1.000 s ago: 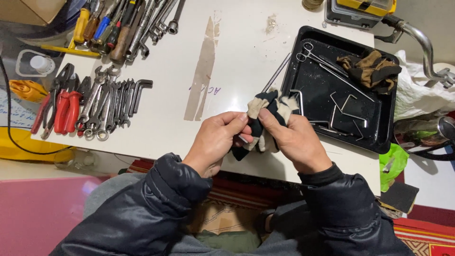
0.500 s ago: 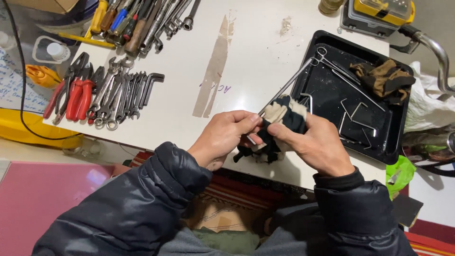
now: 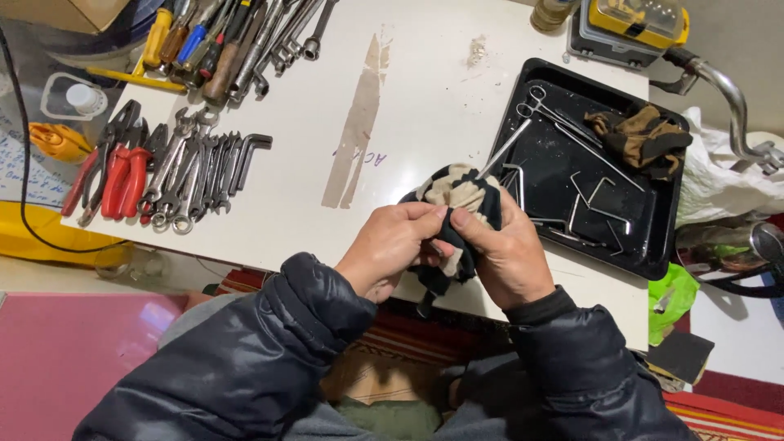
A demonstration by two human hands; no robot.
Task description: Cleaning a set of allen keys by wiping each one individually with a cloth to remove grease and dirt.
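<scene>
My left hand [image 3: 392, 245] and my right hand [image 3: 506, 253] both grip a black and beige striped rag [image 3: 453, 196] over the near edge of the white table [image 3: 327, 106]. The rag is wrapped around a long thin metal tool [image 3: 505, 147] whose shaft sticks out up and to the right, toward the black tray [image 3: 653, 249]. A dark end of the tool shows below my hands. My thumbs press into the cloth.
The black tray holds hex keys, scissors-like forceps and a brown rag [image 3: 641, 139]. Wrenches and red-handled pliers [image 3: 122, 175] lie at the left, screwdrivers [image 3: 204, 41] at the top left. A yellow power tool [image 3: 637, 20] sits at the top right.
My hands and the rag have shifted a little along the metal tool, with the cloth bunched higher over its shaft. The view has also drifted slightly.
</scene>
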